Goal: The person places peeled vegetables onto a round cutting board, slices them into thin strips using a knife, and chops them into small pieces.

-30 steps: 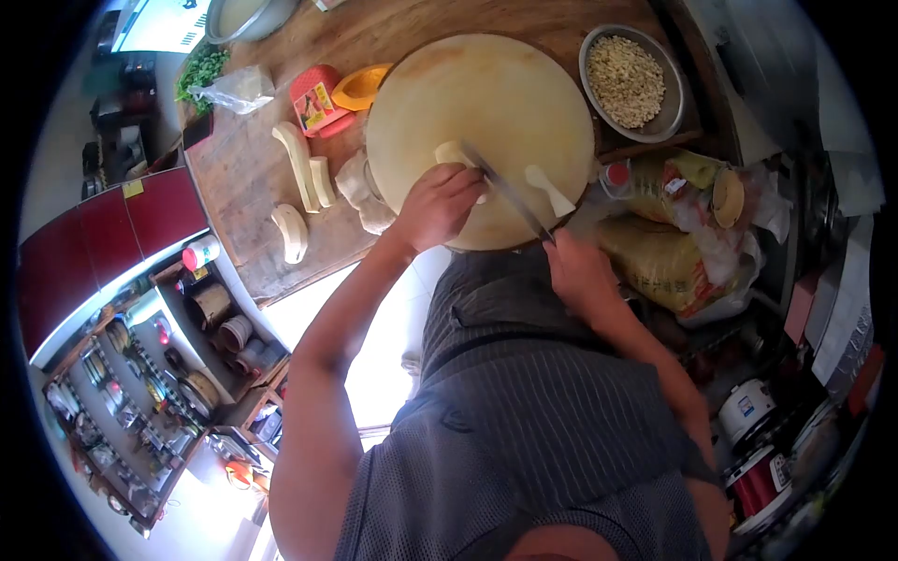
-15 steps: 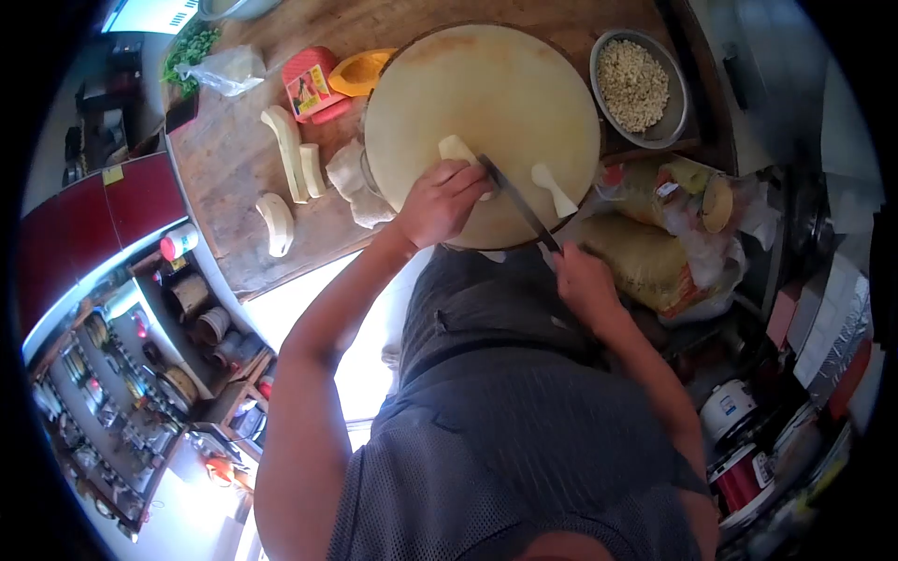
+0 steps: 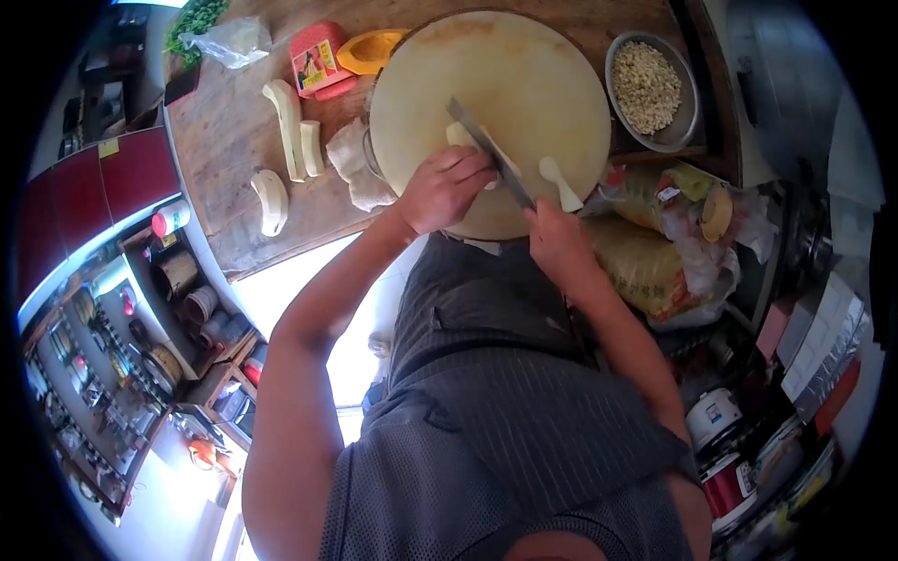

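On the round cutting board (image 3: 486,70), my left hand (image 3: 447,189) is closed on a pale peeled vegetable (image 3: 460,135), which shows past its fingers. My right hand (image 3: 559,241) grips the handle of a knife (image 3: 484,140). The blade slants up and left across the board and lies against the vegetable, beside my left fingertips. Part of the vegetable is hidden by the blade and my fingers. A separate pale piece (image 3: 559,183) lies at the board's lower right edge.
Peeled pieces (image 3: 288,126), a cloth (image 3: 355,164), a red package (image 3: 318,61) and an orange squash half (image 3: 368,50) are left of the board. Right of it stands a metal bowl of pale kernels (image 3: 645,87). Filled bags (image 3: 645,266) sit below the bowl.
My right hand has moved up and left with the knife, whose blade now reaches further across the vegetable. My left hand still holds the vegetable. The whole view has shifted slightly.
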A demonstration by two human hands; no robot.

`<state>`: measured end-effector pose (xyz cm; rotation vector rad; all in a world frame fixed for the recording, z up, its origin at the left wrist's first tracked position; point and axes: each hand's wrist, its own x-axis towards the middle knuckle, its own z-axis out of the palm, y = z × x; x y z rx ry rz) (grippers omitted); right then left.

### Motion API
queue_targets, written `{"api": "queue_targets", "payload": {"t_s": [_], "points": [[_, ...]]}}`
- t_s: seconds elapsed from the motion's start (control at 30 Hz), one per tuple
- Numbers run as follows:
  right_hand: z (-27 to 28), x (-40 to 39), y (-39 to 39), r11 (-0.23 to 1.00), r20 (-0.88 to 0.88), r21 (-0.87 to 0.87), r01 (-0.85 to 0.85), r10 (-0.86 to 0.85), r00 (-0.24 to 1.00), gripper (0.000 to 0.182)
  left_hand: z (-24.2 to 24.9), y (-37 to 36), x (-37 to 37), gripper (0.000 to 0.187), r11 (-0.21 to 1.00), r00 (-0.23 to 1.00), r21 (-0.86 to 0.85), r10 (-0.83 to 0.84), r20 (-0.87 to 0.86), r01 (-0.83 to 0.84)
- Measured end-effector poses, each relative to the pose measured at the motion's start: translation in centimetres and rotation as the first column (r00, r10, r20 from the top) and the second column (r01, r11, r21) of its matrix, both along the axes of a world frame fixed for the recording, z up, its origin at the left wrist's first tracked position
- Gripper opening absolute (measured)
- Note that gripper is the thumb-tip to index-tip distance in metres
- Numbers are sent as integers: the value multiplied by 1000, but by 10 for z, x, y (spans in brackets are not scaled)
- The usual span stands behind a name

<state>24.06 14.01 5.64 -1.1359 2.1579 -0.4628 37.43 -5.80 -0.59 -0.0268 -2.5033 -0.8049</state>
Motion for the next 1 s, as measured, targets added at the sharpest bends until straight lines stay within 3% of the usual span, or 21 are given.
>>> {"api": "queue_targets", "payload": {"t_s": [0.07, 0.13, 0.23, 0.33, 0.47, 0.53, 0.67, 0.73, 0.93, 1.0], "points": [[4, -2, 17, 1000, -8, -17, -2, 2, 1000, 21, -1, 2, 3, 32, 1000, 1000, -8, 5, -10, -5], [17, -2, 43, 983, -62, 182, -4, 15, 998, 20, -3, 0, 2, 33, 1000, 999, -17, 22, -24, -23], [37, -9, 56, 980, -33, 199, -14, 21, 999, 20, -5, 1, 3, 33, 1000, 999, -27, 12, -34, -12], [55, -3, 47, 996, -29, 92, 7, -5, 1000, 20, -7, 0, 3, 34, 1000, 999, -11, 26, -33, -27], [34, 5, 8, 988, -40, 152, 17, -11, 999, 20, -9, -2, 2, 33, 1000, 998, -1, 17, -53, -17], [14, 4, -3, 1000, -44, 23, -21, 22, 999, 19, -10, 0, 5, 32, 1000, 998, 6, 11, -54, -11], [10, 5, 22, 995, -34, 95, -5, 8, 999, 19, -15, 4, 11, 34, 1000, 999, -12, 19, -43, -19], [13, 3, 55, 964, -81, 250, -86, 109, 991, 19, -16, 2, 11, 35, 999, 998, -34, 30, -53, -32], [60, 2, 52, 997, -19, 78, 11, -10, 1000, 19, -13, 2, 13, 38, 998, 999, -53, 38, -25, -40], [53, 8, 32, 994, -25, 109, -7, 10, 1000, 19, -11, 2, 13, 34, 995, 997, -66, 66, -46, -69]]}}
